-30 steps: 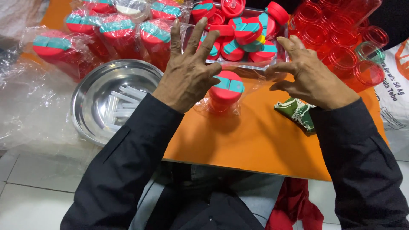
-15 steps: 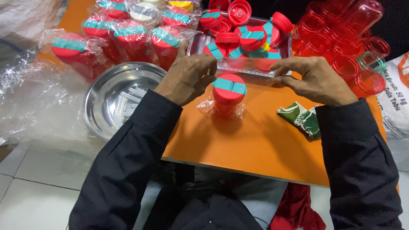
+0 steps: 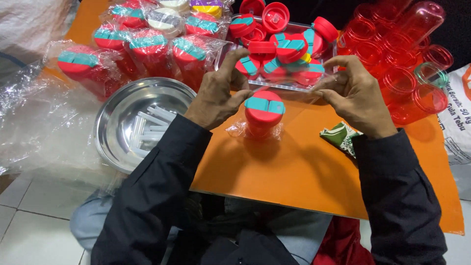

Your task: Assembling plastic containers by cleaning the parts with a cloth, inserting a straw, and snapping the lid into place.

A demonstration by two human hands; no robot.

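- Plastic sheeting (image 3: pixel 34 122), clear and crumpled, lies at nine o'clock, off the counter's edge.
- Steel bowl (image 3: pixel 122 118) sits at eight o'clock of the cup, holding pale straws (image 3: pixel 147 128); it is apart from the work.
- Bagged cups (image 3: pixel 137 49), red with teal-flap lids, stand in a row at eleven o'clock, each already in clear wrap.
- Left hand (image 3: pixel 216 95) has its grip nearly closed, thumb and forefinger pinching what looks like the edge of a thin clear bag; the film itself is hard to see.
- Red cup (image 3: pixel 264 115) stands upright on the orange counter (image 3: pixel 294 172) between both hands, lid on, with the clear bag (image 3: pixel 240 131) bunched around its base.
- To do this well, I judge both pinches should stay level and pull evenly, so the film slides without tipping the cup.
- Clear tray (image 3: pixel 314 86) of loose red lids (image 3: pixel 279 44) sits just behind at twelve o'clock, close enough that knuckles could knock it.
- Right hand (image 3: pixel 355 95) mirrors the left, fingers curled, thumb and forefinger pinched on the same film.
- Green packet (image 3: pixel 341 137) lies at four o'clock, near the right wrist.
- Empty red cups (image 3: pixel 402 64) crowd at two o'clock, well apart.
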